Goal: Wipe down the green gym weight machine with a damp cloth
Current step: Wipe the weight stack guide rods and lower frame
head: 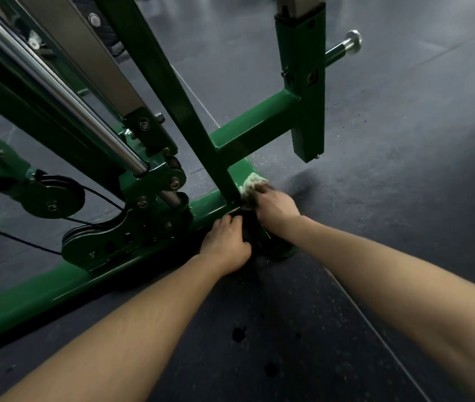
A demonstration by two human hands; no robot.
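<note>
The green weight machine's frame (256,126) fills the left and centre, with a slanted upright meeting a low base beam (56,288) on the floor. My right hand (274,203) grips a pale crumpled cloth (250,184) and presses it against the foot of the slanted upright where it joins the base. My left hand (227,242) rests just below it, fingers curled over the edge of the base beam near a dark round foot (276,248). Part of the cloth is hidden under my right hand.
Chrome guide rods (65,91), black pulleys (53,195) and a thin cable (16,239) crowd the left side. A green post with a chrome weight peg (346,44) stands at the upper right. Dark rubber floor (404,198) spreads right and below, with a few dark spots.
</note>
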